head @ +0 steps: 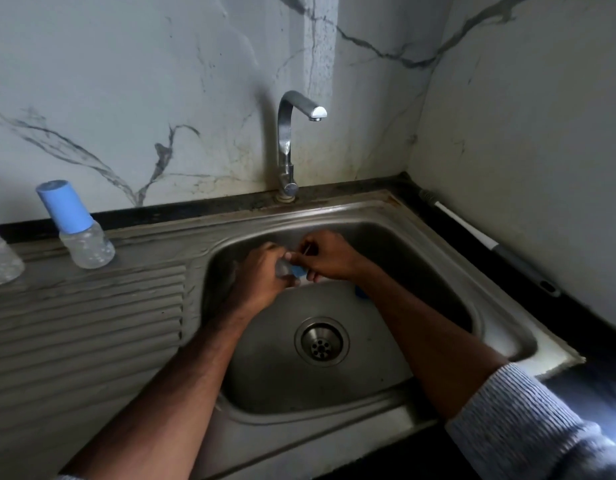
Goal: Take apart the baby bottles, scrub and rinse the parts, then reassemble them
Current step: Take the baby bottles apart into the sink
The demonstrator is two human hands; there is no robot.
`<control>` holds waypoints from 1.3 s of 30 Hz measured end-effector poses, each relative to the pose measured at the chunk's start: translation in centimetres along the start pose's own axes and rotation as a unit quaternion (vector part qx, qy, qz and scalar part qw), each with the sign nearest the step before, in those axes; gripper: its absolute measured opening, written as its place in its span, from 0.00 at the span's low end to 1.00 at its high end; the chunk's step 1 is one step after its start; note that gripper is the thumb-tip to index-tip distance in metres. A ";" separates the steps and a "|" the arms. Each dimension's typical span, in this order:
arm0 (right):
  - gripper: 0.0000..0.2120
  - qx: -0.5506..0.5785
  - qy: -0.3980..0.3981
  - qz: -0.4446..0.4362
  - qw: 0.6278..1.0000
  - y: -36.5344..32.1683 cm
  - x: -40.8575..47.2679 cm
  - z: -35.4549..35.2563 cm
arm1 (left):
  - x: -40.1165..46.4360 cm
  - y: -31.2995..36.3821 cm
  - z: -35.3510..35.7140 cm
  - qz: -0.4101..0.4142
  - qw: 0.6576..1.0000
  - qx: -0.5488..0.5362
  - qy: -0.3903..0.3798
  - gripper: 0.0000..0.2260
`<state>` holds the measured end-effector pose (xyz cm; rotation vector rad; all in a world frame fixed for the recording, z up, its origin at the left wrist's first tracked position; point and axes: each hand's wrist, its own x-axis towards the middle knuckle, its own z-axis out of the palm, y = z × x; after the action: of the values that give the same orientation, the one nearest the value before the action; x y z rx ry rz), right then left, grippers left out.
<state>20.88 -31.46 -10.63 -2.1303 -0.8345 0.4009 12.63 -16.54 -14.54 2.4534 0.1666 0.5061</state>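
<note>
Over the sink (386, 403) drain (321, 342) my left hand (261, 275) wraps round a small bottle part (288, 269), clear and blue, and my right hand (329, 255) pinches a thin brush wire (305, 250) beside it. If my wet fingers slip, the part could drop toward the drain. Farther back, the capped bottle (76, 225) stands unwashed on the drainboard (92, 313), and the tap (292, 133) is dry.

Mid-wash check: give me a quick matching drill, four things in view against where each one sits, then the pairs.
Things:
1. capped bottle
2. tap
3. drain
4. long brush

Places:
A. on the counter along the right wall
B. in the basin floor
C. standing on the ribbed drainboard
D. rising behind the basin's rear rim

Pairs: 1-C, 2-D, 3-B, 4-A
</note>
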 end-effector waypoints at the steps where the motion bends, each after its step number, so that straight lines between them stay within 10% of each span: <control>1: 0.19 -0.002 0.001 0.006 1.000 0.2 0.1 0.1 | 0.0 0.0 -0.1 0.012 1.000 0.010 0.001 0.21; 18: 0.15 0.101 -0.041 -0.064 0.992 1.1 -0.5 -1.7 | 0.5 -1.5 -2.6 -0.026 0.994 -0.046 -0.091 0.33; 26: 0.20 0.136 -0.109 -0.175 0.969 2.3 -1.6 -2.6 | -0.6 -1.2 -3.6 -0.087 0.939 -0.259 -0.208 0.25; 29: 0.29 0.211 -0.101 -0.131 0.963 2.0 -2.5 -2.8 | -0.5 -0.7 -3.3 -0.077 0.946 -0.241 -0.204 0.15; 34: 0.17 0.153 -0.027 0.004 0.988 1.2 -2.5 -1.9 | -0.4 -1.0 -3.1 -0.060 0.964 -0.193 -0.173 0.17; 39: 0.24 0.207 -0.100 -0.084 0.970 2.0 -2.6 -2.3 | -0.3 -1.3 -3.2 -0.055 0.969 -0.174 -0.167 0.16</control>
<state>21.06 -35.47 -10.68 -1.6395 -0.9438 0.6482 11.03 -13.75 -13.06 2.1302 0.0660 0.0586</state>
